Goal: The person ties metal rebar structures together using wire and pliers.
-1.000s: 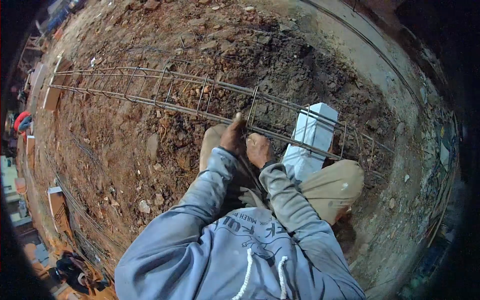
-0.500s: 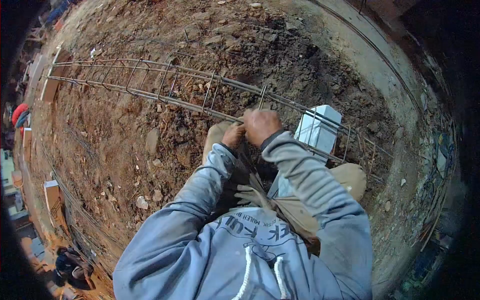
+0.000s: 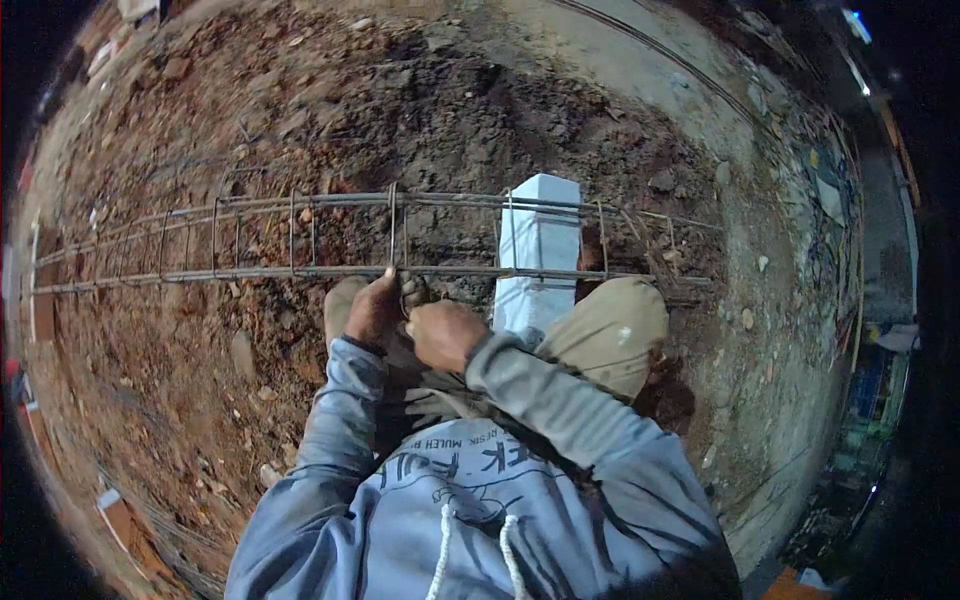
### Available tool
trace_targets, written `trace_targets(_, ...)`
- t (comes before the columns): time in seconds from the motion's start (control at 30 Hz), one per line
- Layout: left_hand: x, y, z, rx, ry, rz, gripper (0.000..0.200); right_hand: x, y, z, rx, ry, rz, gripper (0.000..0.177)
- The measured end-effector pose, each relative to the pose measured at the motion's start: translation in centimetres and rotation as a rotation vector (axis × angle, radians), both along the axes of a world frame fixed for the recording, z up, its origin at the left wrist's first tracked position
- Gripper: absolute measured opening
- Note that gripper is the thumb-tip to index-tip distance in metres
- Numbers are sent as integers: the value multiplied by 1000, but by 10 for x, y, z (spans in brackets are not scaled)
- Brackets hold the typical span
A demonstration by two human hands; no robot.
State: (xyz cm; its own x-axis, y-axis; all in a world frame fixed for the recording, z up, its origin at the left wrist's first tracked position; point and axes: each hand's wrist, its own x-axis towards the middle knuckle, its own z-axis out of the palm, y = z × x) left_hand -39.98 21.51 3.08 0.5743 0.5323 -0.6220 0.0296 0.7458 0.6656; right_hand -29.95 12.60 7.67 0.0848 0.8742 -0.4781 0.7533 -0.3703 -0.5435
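Note:
A long rebar cage [image 3: 340, 272] of thin steel bars with square stirrups runs across in front of me. My left hand [image 3: 374, 312] is closed at the near lower bar, its thumb up against the bar where a stirrup [image 3: 393, 230] crosses. Just right of it, below the bar, my right hand [image 3: 446, 335] is closed in a fist-like pinch. Whatever is between its fingers is too small to make out. A white block [image 3: 540, 235] stands under the cage to the right of my hands, between my knees.
My bent right knee [image 3: 615, 325] is beside the white block. Rough brown soil with stones [image 3: 270, 390] surrounds the cage. Long bars lie along a pale strip of ground [image 3: 640, 60] at the upper right. An orange-brown block [image 3: 125, 525] lies at the lower left.
The view has turned, so the cage now lies nearly level. My right hand has drawn back from the bars toward me, while my left hand has come up against the lower bar.

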Motion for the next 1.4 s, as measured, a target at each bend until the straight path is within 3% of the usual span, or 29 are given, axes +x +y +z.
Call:
trace_targets(0.03, -4, 2, -27, -183, -118, 98, 30, 18, -6, 28, 82, -6, 80, 25)
trace_targets(0.07, -8, 5, -39, -183, -115, 92, 30, 49, -15, 51, 158, -9, 165, 25)
trace_targets(0.13, -17, 5, -53, -94, -244, -1, 28, 125, -37, 83, 450, -131, -168, 22)
trace_targets(0.17, -16, 7, -53, 24, -63, -26, 34, 163, -48, 100, 598, -175, -332, 21)
trace_targets(0.2, -16, 9, -38, 31, -48, -19, 34, 202, -59, 99, 579, -263, -516, 27)
trace_targets(0.27, -16, 12, 6, 1083, 612, -375, 29, 282, -106, 47, 373, -838, -453, 47)
trace_targets(0.3, -19, 15, -1, 1200, 520, -412, 30, 295, -124, 19, 178, -921, -477, 48)
trace_targets(0.33, -6, 12, 32, 911, 742, -442, 29, 304, -142, -6, -19, -1005, -494, 49)
trace_targets(0.4, -4, 16, 39, 971, 766, -530, 26, 334, -168, -53, -194, -1056, -343, 49)
trace_targets(0.43, -9, 22, 13, 1144, 719, -524, 24, 331, -159, -51, -176, -1048, -325, 49)
trace_targets(0.47, -13, 28, -11, 1317, 667, -521, 23, 329, -151, -41, -274, -978, -411, 46)
trace_targets(0.53, -4, 29, 6, 1394, 744, -569, 23, 314, -133, -10, -370, -897, -493, 44)
trace_targets(0.6, 2, 31, 14, 1457, 858, -781, 23, 297, -115, 25, -200, -928, -405, 29)
trace_targets(0.63, 1, 31, 14, 1444, 863, -791, 26, 290, -109, 35, 57, -747, -421, 22)
trace_targets(0.67, -6, 28, 4, 1432, 868, -793, 26, 282, -104, 48, 51, -742, -412, 22)
trace_targets(0.73, -21, 18, -23, 1199, 533, -252, 32, 228, -72, 95, 77, -205, -602, 22)
trace_targets(0.77, -21, 16, 22, 1088, 707, -465, 35, 209, -67, 97, 89, -322, -424, 23)
trace_targets(0.8, -23, 12, 21, 1086, 707, -460, 35, 191, -65, 99, 102, -436, -244, 25)
trace_targets(0.87, -31, -1, 13, 1188, 569, -286, 37, 145, -58, 110, 78, -430, -2, 30)
trace_targets(0.93, -32, -8, 4, 1061, 663, -258, 38, 110, -54, 101, 124, -420, 133, 33)
trace_targets(1.0, -29, -4, 1, 905, 589, -222, 40, 88, -48, 74, -2, -208, -4, 36)
trace_targets(1.1, -33, 4, 29, 937, 597, -337, 39, 68, -40, 25, -268, 132, -121, 38)
trace_targets(1.17, -35, 2, 4, 991, 581, -280, 39, 55, -43, -6, -421, 441, -287, 41)
trace_targets(1.2, -34, 1, 2, 1039, 567, -223, 39, 42, -30, 20, -438, 403, -210, 44)
trace_targets(1.27, -36, 2, -2, 991, 577, -258, 38, 26, -40, -4, -466, 726, -656, 44)
trace_targets(1.4, -35, 5, 9, 883, 528, -253, 38, 12, -44, -12, -369, 937, -644, 46)
